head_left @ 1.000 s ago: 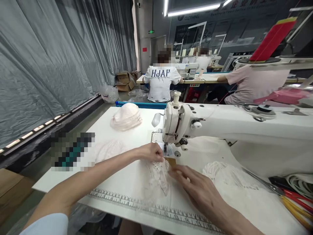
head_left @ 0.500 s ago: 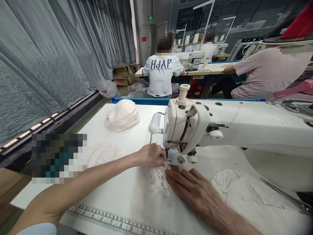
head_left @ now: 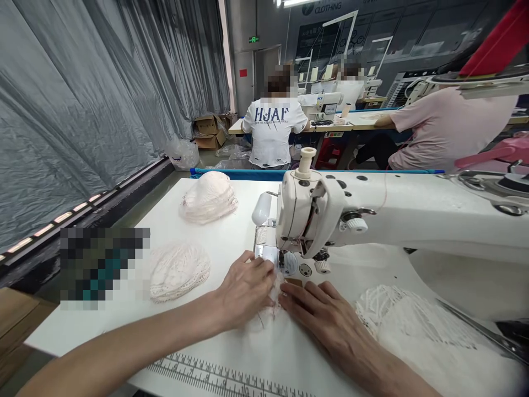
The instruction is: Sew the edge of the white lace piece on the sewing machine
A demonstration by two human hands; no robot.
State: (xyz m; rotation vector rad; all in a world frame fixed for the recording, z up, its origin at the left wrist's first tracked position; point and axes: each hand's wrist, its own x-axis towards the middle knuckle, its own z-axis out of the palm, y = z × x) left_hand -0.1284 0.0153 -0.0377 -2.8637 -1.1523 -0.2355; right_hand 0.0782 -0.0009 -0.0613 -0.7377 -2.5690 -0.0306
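Both my hands press a small piece of white lace [head_left: 270,314] flat on the white table, right in front of the needle of the white sewing machine [head_left: 314,218]. My left hand [head_left: 246,289] lies on the lace's left side, fingers pointing at the presser foot [head_left: 285,262]. My right hand [head_left: 320,317] rests flat on its right side, fingertips touching the left hand's. Most of the lace is hidden beneath the two hands.
A heap of white lace pieces [head_left: 179,270] lies to the left, a pinkish pile [head_left: 209,197] further back, and another white lace heap [head_left: 405,322] at the right. A printed ruler [head_left: 215,377] runs along the table's near edge. People sit at sewing tables behind.
My left hand has slid back from the needle and flattened onto the lace. The lace is now bunched smaller under both hands. The view has tilted slightly.
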